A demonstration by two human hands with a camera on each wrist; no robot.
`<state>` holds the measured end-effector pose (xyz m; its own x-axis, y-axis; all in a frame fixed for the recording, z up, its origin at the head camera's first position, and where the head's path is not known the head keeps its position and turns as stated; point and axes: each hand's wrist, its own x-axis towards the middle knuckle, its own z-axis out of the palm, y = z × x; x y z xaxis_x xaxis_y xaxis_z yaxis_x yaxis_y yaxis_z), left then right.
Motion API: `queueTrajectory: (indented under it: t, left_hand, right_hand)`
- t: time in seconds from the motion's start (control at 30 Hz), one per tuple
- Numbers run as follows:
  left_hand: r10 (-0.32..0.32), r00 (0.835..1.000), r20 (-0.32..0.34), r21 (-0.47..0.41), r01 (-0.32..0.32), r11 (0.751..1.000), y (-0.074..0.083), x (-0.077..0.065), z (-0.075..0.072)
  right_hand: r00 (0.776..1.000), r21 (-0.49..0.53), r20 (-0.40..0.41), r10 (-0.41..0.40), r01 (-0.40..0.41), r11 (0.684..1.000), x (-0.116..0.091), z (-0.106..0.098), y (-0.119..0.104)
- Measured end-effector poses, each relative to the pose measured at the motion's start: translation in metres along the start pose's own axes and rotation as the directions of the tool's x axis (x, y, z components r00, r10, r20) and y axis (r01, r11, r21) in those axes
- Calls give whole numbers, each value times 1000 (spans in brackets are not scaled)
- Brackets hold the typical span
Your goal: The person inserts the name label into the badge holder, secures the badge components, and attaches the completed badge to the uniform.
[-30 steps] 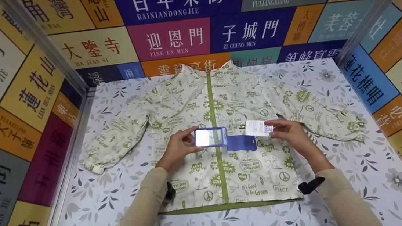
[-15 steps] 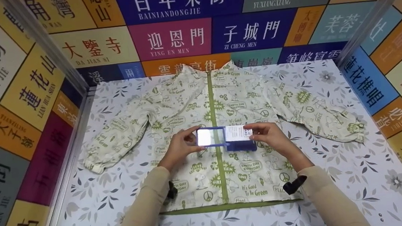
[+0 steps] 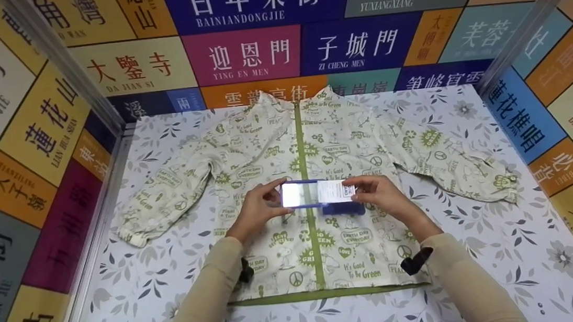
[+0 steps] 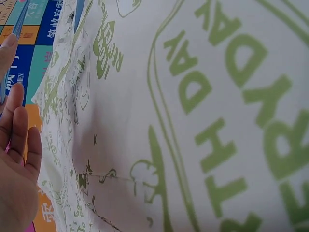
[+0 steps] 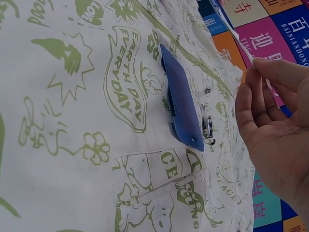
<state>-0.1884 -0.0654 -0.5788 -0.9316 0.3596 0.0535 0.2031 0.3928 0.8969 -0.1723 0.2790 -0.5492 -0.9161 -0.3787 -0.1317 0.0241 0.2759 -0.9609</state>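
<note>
My left hand (image 3: 258,206) pinches the left end of a blue-framed card holder (image 3: 314,180) with a clear window, held above the jacket (image 3: 289,274). A white printed card (image 3: 330,190) is pinched at its right end between the thumb and fingers of my right hand (image 3: 378,193). The card's left edge meets the holder's right end; whether it is inside the frame I cannot tell. Beneath the card, a flat blue plastic piece (image 3: 344,209) lies on the jacket, partly hidden in the head view. The right wrist view shows this blue piece (image 5: 182,99) fully, with a small metal clip (image 5: 208,129) beside it.
The cream jacket with green print lies spread, front up, its sleeves out to both sides. A leaf-patterned tabletop (image 3: 487,226) surrounds it. Panels with large lettering (image 3: 250,54) stand at the back and both sides.
My right hand has moved left, bringing the card from apart on the right up to the holder's right end. The left hand and holder have barely moved.
</note>
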Motion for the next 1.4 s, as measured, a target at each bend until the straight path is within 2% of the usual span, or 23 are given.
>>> queueTrajectory:
  t: [0.37,0.7,1.0,1.2,1.4]
  left_hand:
    - [18,1000,2,2,-18,1000,-1,1,-1]
    - [21,1000,-2,9,-21,1000,-1,1,-1]
    - [30,1000,-6,12,-29,999,-1,1,0]
    - [16,1000,-6,8,-16,1000,-1,1,0]
    - [22,999,-23,2,-22,1000,-1,1,1]
  right_hand:
    - [999,-51,15,38,-37,998,3,-6,-14]
    - [998,-122,44,34,-29,992,8,-9,-20]
    - [996,-198,83,36,-19,980,7,-5,-45]
    - [996,-244,86,40,-18,970,13,-9,-34]
    - [995,-258,86,41,-17,966,16,-10,-33]
